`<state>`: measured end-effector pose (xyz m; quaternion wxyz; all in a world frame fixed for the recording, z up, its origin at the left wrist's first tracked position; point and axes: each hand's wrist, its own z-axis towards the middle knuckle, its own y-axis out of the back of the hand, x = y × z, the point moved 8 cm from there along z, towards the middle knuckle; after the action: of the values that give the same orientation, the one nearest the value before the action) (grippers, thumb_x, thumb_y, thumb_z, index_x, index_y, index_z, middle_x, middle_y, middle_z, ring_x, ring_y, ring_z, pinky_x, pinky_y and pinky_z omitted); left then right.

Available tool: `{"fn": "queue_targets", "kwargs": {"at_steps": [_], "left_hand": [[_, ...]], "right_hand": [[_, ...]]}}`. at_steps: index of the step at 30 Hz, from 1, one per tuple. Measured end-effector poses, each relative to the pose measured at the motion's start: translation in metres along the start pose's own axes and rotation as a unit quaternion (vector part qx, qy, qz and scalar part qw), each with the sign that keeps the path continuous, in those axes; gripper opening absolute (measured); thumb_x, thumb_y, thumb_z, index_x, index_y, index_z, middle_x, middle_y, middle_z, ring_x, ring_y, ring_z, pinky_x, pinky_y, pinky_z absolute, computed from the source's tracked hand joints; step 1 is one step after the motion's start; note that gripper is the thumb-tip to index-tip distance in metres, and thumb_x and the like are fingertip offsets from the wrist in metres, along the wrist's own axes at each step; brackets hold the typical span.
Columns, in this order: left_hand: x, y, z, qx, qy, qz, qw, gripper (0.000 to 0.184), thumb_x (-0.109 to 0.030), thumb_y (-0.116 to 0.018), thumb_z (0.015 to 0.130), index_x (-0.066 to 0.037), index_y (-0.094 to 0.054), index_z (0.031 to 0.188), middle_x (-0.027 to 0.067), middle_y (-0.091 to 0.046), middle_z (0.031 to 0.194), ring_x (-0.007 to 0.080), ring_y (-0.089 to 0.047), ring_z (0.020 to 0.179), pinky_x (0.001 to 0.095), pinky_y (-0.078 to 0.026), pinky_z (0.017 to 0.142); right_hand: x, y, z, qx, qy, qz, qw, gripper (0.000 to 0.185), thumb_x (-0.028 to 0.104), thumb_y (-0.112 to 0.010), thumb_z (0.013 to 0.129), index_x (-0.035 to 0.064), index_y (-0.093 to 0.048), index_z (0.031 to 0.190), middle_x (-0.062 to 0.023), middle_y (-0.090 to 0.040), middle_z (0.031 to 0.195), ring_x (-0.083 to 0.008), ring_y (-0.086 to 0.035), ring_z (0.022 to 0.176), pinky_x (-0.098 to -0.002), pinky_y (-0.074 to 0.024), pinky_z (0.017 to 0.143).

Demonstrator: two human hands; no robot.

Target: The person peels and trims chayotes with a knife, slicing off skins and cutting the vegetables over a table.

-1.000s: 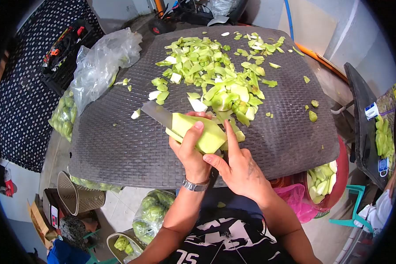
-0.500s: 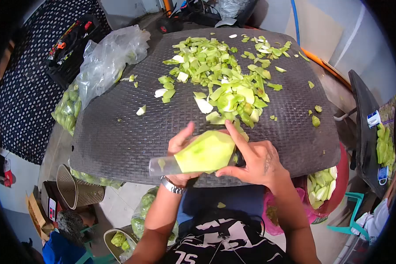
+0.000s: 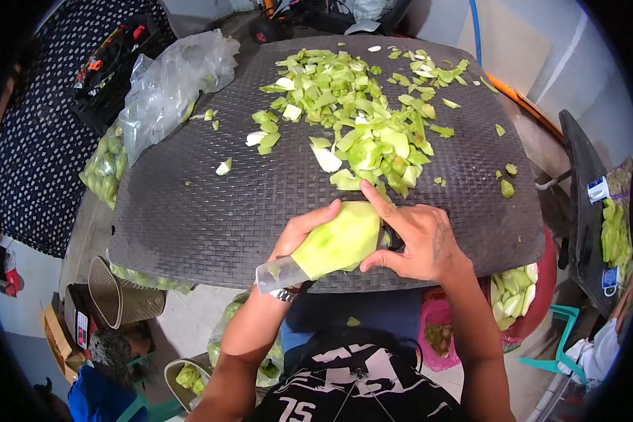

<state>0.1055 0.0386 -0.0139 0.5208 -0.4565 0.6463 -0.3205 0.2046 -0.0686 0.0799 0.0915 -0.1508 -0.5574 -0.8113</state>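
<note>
My left hand (image 3: pixel 297 235) is wrapped round a peeled, pale green chayote (image 3: pixel 341 239) over the near edge of the table. A wide, shiny knife blade (image 3: pixel 274 273) juts out to the chayote's left, above my wristwatch; its middle is hidden by the chayote. On the other side my right hand (image 3: pixel 422 243) is closed round the knife's dark handle, mostly hidden, with the forefinger stretched along the chayote's far end and the thumb at its near side. Just beyond my fingers lies a heap of green peelings (image 3: pixel 380 151).
The dark woven table (image 3: pixel 211 232) bears scattered peel scraps. A clear plastic bag (image 3: pixel 179 84) lies at its left edge. A red tub of cut chayote (image 3: pixel 541 302) and a pink bag (image 3: pixel 436 344) stand below right. Wicker baskets (image 3: pixel 123 302) and bagged chayotes are on the floor at left.
The chayote and both hands have shifted slightly right. The blade's outer end has tilted down and moved right, and my left thumb now lies against the chayote.
</note>
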Motion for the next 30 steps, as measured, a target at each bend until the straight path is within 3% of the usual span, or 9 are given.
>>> {"fn": "queue_targets", "kwargs": {"at_steps": [4,7,12,18,24,30], "left_hand": [[-0.002,-0.005,0.002,-0.022,-0.046,-0.018,0.999,0.051,-0.037,-0.055,0.109,0.008,-0.063,0.132,0.0212,-0.075,0.119,0.0285,-0.077,0.100,0.0409,-0.063,0.090],[0.001,-0.011,0.007,0.038,-0.033,-0.117,0.992,0.056,-0.043,-0.050,0.111,0.003,-0.057,0.141,0.0192,-0.072,0.126,0.0304,-0.075,0.107,0.0447,-0.063,0.092],[-0.004,-0.010,0.006,-0.043,-0.107,-0.014,0.993,0.057,-0.047,-0.046,0.112,0.000,-0.057,0.142,0.0172,-0.069,0.131,0.0283,-0.071,0.116,0.0444,-0.059,0.101],[-0.013,-0.014,0.002,-0.058,-0.228,-0.016,0.972,0.053,-0.047,-0.046,0.112,-0.005,-0.058,0.141,0.0145,-0.067,0.134,0.0254,-0.068,0.119,0.0434,-0.055,0.104],[-0.018,-0.015,0.009,-0.034,-0.240,-0.013,0.970,0.057,-0.048,-0.047,0.111,-0.004,-0.055,0.146,0.0150,-0.066,0.139,0.0260,-0.067,0.123,0.0440,-0.054,0.107],[-0.024,-0.011,0.019,-0.019,-0.227,-0.034,0.973,0.055,-0.044,-0.044,0.112,-0.003,-0.056,0.146,0.0156,-0.066,0.139,0.0271,-0.067,0.123,0.0433,-0.053,0.108]], "right_hand": [[-0.006,-0.006,-0.005,-0.045,-0.005,0.035,0.998,0.116,0.067,-0.083,0.070,0.0106,-0.041,0.162,-0.0117,-0.071,0.079,-0.0299,-0.068,0.063,-0.0410,-0.0548,0.063],[-0.011,-0.014,-0.010,-0.029,-0.027,0.057,0.998,0.115,0.069,-0.079,0.074,0.0110,-0.037,0.164,-0.0139,-0.073,0.085,-0.0312,-0.072,0.068,-0.0413,-0.0569,0.064],[-0.006,-0.013,-0.017,-0.121,0.020,0.093,0.988,0.117,0.063,-0.084,0.074,0.0062,-0.034,0.163,-0.0226,-0.074,0.096,-0.0363,-0.076,0.078,-0.0421,-0.0599,0.070],[-0.012,-0.032,-0.027,-0.042,-0.114,0.158,0.980,0.118,0.058,-0.085,0.077,0.0057,-0.026,0.166,-0.0271,-0.070,0.125,-0.0395,-0.076,0.086,-0.0414,-0.0611,0.074],[-0.003,-0.012,-0.013,0.006,-0.074,0.225,0.972,0.104,0.037,-0.084,0.088,0.0064,-0.023,0.167,-0.0294,-0.061,0.140,-0.0435,-0.072,0.101,-0.0430,-0.0597,0.081],[-0.010,-0.016,-0.007,0.008,-0.072,0.268,0.961,0.092,0.026,-0.080,0.091,0.0121,-0.029,0.166,-0.0303,-0.065,0.130,-0.0492,-0.069,0.100,-0.0467,-0.0587,0.084]]}}
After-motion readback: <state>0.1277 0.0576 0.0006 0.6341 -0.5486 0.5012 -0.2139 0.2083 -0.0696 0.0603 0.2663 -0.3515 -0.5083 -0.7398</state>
